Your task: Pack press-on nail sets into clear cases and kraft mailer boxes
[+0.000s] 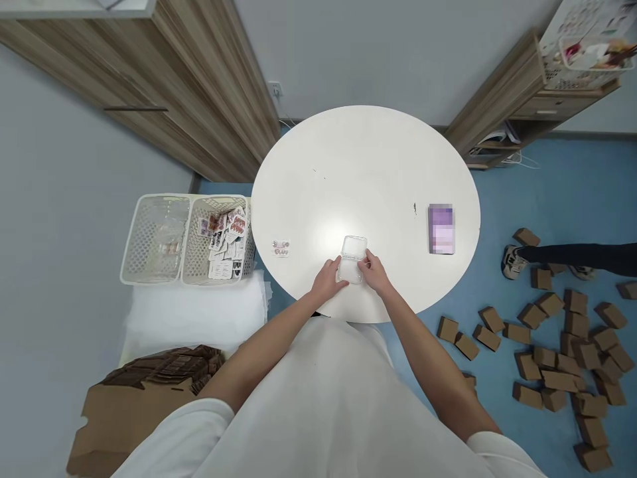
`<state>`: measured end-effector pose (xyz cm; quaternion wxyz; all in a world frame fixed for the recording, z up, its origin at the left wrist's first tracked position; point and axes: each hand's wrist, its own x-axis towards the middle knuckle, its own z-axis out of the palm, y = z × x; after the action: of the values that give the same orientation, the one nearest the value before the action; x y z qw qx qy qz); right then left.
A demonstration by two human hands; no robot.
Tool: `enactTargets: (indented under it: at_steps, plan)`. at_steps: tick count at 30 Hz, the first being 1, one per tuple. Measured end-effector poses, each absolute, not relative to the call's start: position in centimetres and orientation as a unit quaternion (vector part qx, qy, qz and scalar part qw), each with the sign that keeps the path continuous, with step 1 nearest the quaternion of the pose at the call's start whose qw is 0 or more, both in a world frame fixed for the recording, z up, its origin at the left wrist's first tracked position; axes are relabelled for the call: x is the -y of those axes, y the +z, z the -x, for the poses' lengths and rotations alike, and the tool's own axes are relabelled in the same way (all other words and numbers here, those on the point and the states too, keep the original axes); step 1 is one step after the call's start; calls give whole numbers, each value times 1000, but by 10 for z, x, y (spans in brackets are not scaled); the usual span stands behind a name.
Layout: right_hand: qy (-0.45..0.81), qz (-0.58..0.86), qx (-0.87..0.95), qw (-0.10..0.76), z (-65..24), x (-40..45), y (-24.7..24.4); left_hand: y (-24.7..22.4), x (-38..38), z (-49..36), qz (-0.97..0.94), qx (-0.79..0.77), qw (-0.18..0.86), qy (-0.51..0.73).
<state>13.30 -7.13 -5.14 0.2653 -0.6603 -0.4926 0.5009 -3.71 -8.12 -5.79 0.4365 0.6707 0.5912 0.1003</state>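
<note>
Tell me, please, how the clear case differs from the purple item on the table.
The clear case looks see-through, while the purple item shows purple and pink. The case stands open in two halves; the item is one block. The left hand and right hand hold the case, but neither touches the item. Both look roughly rectangular.

On my feed, the main support surface is a white oval table. Its left side carries a small card bearing two rows of patterned pieces. An open clear case is positioned toward the near edge; I cannot confirm whether it rests on the top. A purple box, its face pixelated, lies at the right, with a small dark mark to its left. The blue floor carries scattered brown boxes at near right; a person's shoe stands beside the farthest ones.
</note>
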Motion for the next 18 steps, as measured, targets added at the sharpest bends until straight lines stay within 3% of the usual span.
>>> enactTargets:
  at_steps: [6, 11, 18]
  plan:
    - [476, 693, 490, 231, -136, 76, -63, -62, 81, 29, -683, -603, 407, 55]
    - [461, 713, 456, 267, -135, 98, -60, -61, 92, 33, -643, -604, 458, 109]
    - [492, 717, 425, 250, -128, 112, -57, -67, 101, 33, -586, -614, 503, 161]
